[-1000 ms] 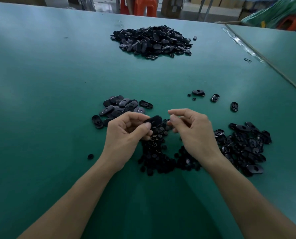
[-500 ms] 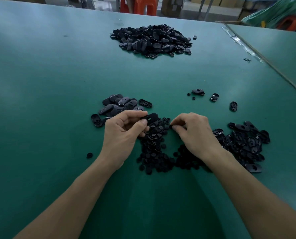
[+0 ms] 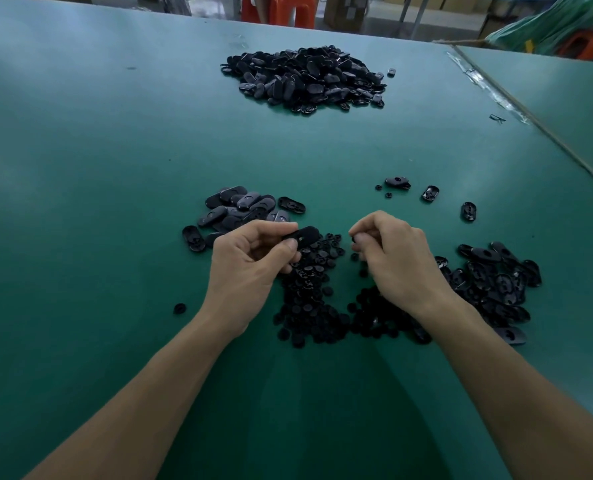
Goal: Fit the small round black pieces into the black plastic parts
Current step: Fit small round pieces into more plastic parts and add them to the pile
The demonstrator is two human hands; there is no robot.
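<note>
Black plastic part (image 3: 304, 234), oval, is pinched by thumb and fingers of the left hand (image 3: 250, 268) above the heap of round pieces (image 3: 309, 306) on the bench (image 3: 80, 168). Close beside it, the right hand (image 3: 400, 263) curls its fingertips round one small round piece (image 3: 355, 239), not touching the part.

Legible text: none I can read. Mouldings on the black plastic parts (image 3: 305, 77) are unclear; boxes (image 3: 343, 12) beyond the tabletop (image 3: 80, 168) are blurred.

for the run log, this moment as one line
left hand: holds oval part | right hand: pinches small round piece | state: apart, unfitted
</note>
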